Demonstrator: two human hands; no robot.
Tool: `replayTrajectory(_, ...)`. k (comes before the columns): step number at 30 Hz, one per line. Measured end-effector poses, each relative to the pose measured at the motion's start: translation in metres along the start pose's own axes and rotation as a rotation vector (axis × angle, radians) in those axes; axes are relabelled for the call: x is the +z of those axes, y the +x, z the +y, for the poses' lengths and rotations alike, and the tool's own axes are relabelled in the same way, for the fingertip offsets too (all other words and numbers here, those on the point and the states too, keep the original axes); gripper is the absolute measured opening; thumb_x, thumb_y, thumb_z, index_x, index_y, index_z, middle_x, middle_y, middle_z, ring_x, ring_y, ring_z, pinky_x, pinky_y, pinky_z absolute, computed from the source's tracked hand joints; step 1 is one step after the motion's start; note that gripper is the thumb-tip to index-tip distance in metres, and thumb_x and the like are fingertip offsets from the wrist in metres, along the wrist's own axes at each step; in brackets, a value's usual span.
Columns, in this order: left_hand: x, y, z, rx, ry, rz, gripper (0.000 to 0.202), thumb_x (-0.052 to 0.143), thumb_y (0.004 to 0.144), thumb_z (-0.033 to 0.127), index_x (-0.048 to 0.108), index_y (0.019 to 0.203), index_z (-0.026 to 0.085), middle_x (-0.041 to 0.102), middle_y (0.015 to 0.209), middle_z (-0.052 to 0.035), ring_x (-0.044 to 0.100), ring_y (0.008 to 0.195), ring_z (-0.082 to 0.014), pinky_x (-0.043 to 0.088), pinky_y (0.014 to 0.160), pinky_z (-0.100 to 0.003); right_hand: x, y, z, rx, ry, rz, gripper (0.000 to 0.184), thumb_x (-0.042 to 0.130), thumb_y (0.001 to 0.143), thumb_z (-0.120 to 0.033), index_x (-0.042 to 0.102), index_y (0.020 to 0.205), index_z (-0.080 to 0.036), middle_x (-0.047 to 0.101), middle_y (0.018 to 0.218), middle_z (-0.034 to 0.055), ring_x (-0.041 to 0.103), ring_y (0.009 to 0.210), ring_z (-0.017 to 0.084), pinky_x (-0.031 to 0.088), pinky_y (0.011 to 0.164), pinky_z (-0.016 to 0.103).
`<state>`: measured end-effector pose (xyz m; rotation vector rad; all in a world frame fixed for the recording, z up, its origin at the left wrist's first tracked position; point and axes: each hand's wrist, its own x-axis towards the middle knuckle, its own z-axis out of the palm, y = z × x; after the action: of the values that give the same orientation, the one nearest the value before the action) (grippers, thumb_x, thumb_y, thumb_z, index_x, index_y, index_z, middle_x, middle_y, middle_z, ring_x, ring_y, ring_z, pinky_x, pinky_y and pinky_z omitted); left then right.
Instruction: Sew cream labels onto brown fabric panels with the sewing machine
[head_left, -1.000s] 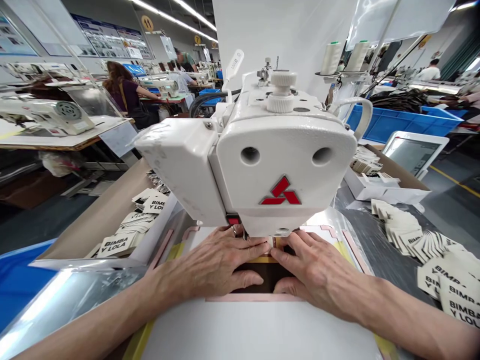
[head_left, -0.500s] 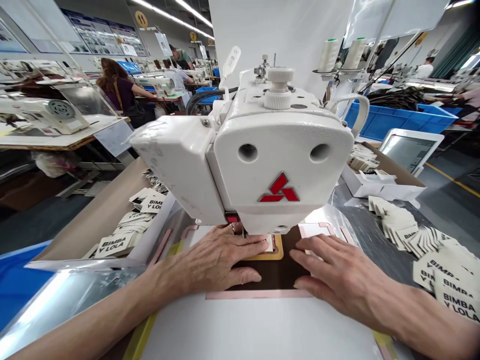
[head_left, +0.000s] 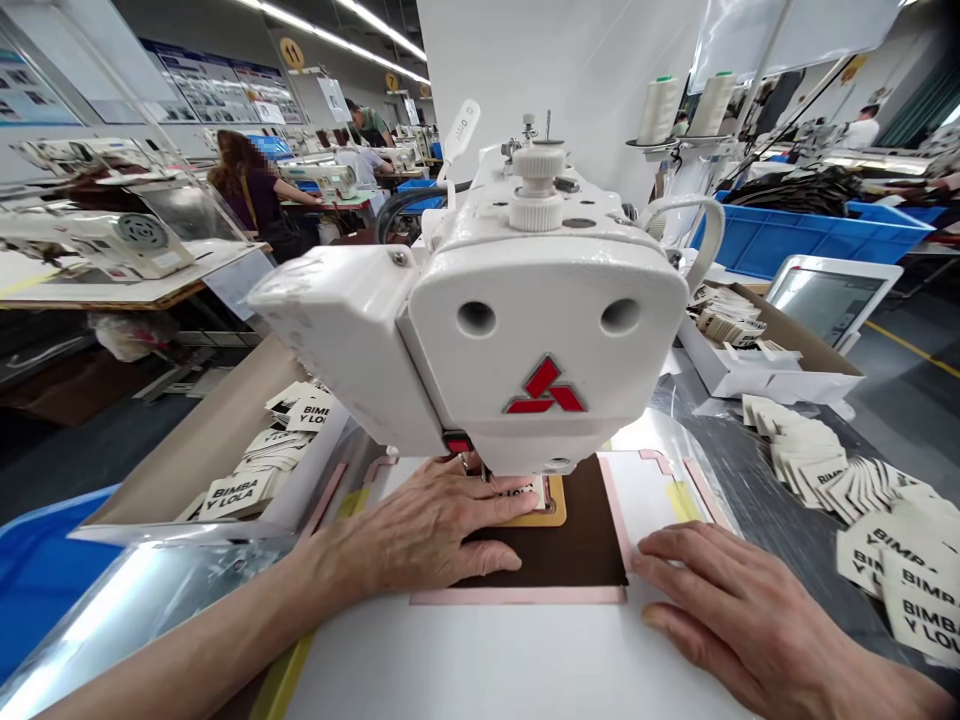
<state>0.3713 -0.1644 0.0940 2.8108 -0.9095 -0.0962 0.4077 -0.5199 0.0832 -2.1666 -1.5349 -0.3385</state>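
A white industrial sewing machine head (head_left: 540, 310) with a red three-diamond logo fills the middle of the view. Under its presser foot, a cream label on a tan backing (head_left: 551, 503) lies on a dark brown leather panel (head_left: 547, 545). The panel sits in a pink-edged template on a white plate (head_left: 517, 596). My left hand (head_left: 416, 525) presses flat on the leather, fingertips beside the needle area. My right hand (head_left: 742, 620) rests on the white plate, just right of the panel and touching nothing else. The needle itself is hidden behind the machine head.
Stacks of cream BIMBA Y LOLA labels lie in a box at left (head_left: 255, 470) and on the table at right (head_left: 892, 550). Behind stand a blue crate (head_left: 810, 240), a tablet screen (head_left: 825, 305) and thread cones (head_left: 675, 105). A co-worker (head_left: 251, 190) sits at another machine.
My right hand has slid off the leather, moving right and toward me. The leather panel now shows more fully. My left hand stays on the panel near the presser foot.
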Motion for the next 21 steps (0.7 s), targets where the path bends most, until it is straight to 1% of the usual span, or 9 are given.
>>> replayTrajectory(4,0.0002,-0.0007,0.0008,-0.005,-0.003,0.001,0.062,0.071,0.101,0.049,0.049,0.158,0.042,0.056,0.158,0.0056,0.060,0.135,-0.0286,0.041,0.109,-0.037,0.0089,-0.0024,0.0017,0.020,0.035,0.014,0.021,0.051,0.113,-0.027,0.065,0.122,-0.015,0.073,0.107,0.0120,0.071,0.092,0.023,0.061,0.079,0.035)
replayTrajectory(9,-0.0031,-0.0008,0.0042,-0.027,-0.021,0.001,0.063,0.072,0.100,0.048,0.047,0.158,0.044,0.056,0.158,0.0092,0.063,0.131,-0.0285,0.044,0.106,-0.039,0.0103,0.0009,-0.0001,0.057,0.063,0.012,0.020,0.048,0.114,-0.026,0.064,0.121,-0.017,0.072,0.103,0.0104,0.069,0.089,0.023,0.059,0.077,0.036)
replayTrajectory(12,-0.0028,-0.0007,0.0048,-0.018,-0.023,0.016,0.062,0.073,0.100,0.048,0.050,0.157,0.043,0.058,0.157,0.0076,0.063,0.131,-0.0282,0.045,0.105,-0.039,0.0092,0.0044,0.0006,0.048,0.063,0.005,0.019,0.049,0.114,-0.027,0.064,0.120,-0.018,0.072,0.101,0.0097,0.069,0.087,0.023,0.058,0.076,0.036)
replayTrajectory(15,-0.0008,-0.0010,0.0035,-0.032,-0.010,0.023,0.060,0.073,0.099,0.048,0.053,0.155,0.041,0.059,0.155,0.0066,0.066,0.126,-0.0281,0.046,0.103,-0.040,0.0090,0.0056,0.0018,0.049,0.059,0.012,0.019,0.049,0.114,-0.027,0.063,0.121,-0.018,0.071,0.100,0.0096,0.068,0.086,0.023,0.057,0.075,0.036)
replayTrajectory(18,0.0008,-0.0017,0.0020,-0.028,-0.001,0.022,0.061,0.071,0.100,0.048,0.050,0.157,0.042,0.058,0.156,0.0072,0.069,0.120,-0.0279,0.045,0.105,-0.042,0.0090,0.0050,0.0022,0.056,0.059,-0.005,0.019,0.048,0.114,-0.027,0.062,0.122,-0.018,0.070,0.100,0.0093,0.067,0.085,0.023,0.057,0.074,0.036)
replayTrajectory(21,0.0014,-0.0024,0.0014,-0.014,0.002,0.024,0.060,0.071,0.101,0.047,0.050,0.157,0.041,0.058,0.156,0.0062,0.068,0.122,-0.0282,0.045,0.108,-0.042,0.0090,0.0041,0.0022,0.069,0.075,-0.014,0.018,0.048,0.114,-0.027,0.062,0.121,-0.018,0.070,0.100,0.0089,0.067,0.086,0.023,0.056,0.076,0.036)
